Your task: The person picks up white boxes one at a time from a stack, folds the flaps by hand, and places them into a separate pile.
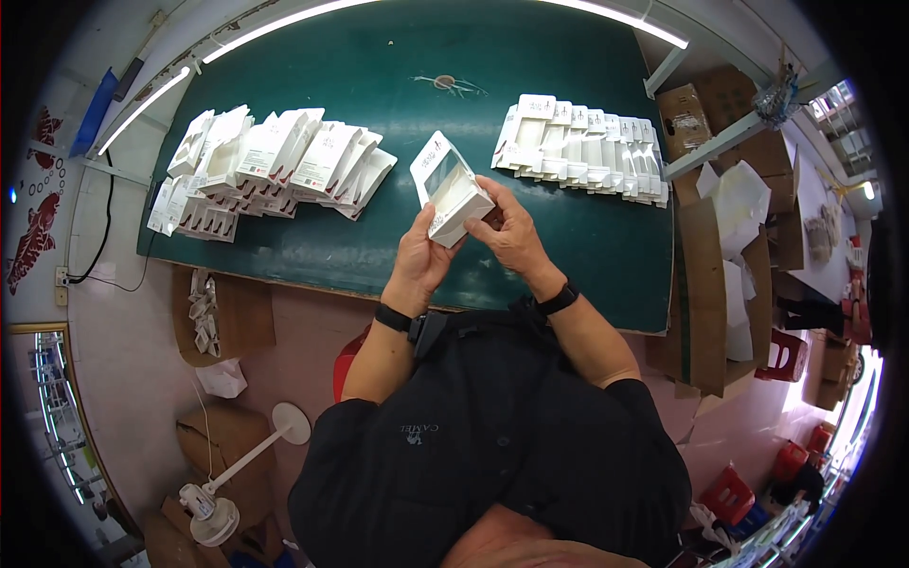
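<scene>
— Cartons first: what lies at the left of the green counter (530, 71)?

— Assembled white cartons (275, 156) in a loose heap, apparently the finished share. Below the counter's edge a brown cardboard box (222, 317) sits on the floor.

— And in the middle?

— The left hand (421, 257) clasps the underside of a white window carton (450, 194), held tilted above the counter's near edge. The right hand (511, 232) pinches the carton's right end, fingers seemingly at an end flap; that end looks unclosed.

— What remains?

— At the right, a neat overlapping row of flat carton blanks (582, 142) waits, unfolded, so a good share seems left.
</scene>
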Tool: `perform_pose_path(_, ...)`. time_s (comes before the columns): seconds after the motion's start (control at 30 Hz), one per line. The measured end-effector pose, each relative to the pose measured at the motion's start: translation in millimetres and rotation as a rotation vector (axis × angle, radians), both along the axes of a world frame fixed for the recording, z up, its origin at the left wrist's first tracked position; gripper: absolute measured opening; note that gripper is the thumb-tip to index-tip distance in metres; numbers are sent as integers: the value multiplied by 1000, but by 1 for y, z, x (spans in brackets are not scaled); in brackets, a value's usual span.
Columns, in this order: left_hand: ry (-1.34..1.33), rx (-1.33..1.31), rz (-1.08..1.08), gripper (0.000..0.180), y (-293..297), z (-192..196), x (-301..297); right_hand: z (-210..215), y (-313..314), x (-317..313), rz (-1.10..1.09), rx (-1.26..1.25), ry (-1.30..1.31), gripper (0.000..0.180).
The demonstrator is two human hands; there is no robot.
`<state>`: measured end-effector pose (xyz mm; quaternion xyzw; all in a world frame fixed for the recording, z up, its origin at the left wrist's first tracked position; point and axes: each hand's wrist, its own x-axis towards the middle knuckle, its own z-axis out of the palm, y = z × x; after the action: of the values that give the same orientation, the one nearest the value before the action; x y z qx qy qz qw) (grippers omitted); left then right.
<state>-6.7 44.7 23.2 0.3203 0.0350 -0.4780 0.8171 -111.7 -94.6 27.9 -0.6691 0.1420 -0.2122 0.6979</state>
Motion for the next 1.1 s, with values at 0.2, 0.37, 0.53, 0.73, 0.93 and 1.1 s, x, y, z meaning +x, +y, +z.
perform_pose_path(0.2, -50, 81, -82, 46, -3, 2, -8, 3, 8, 4, -164, -181, -24, 78)
perform_pose_path(0.37, -96, 206, -141, 47, -2, -18, -5, 11, 10, 5, -215, -151, 84, 70)
perform_pose_path(0.53, -136, 169, -154, 51, 0, -17, 2, 12, 3, 4, -255, -332, 95, 55)
perform_pose_path(0.73, -44, 118, -67, 54, 2, 3, -3, 11, 1, 1, -283, -849, -52, 47)
perform_pose_path(0.93, -41, 41, -36, 53, -5, 7, -2, 17, 6, 0, -143, -1148, -91, 52)
perform_pose_path(1.1, 8, -32, -21, 49, -5, 2, 8, 28, 8, -1, -208, -952, -99, 66)
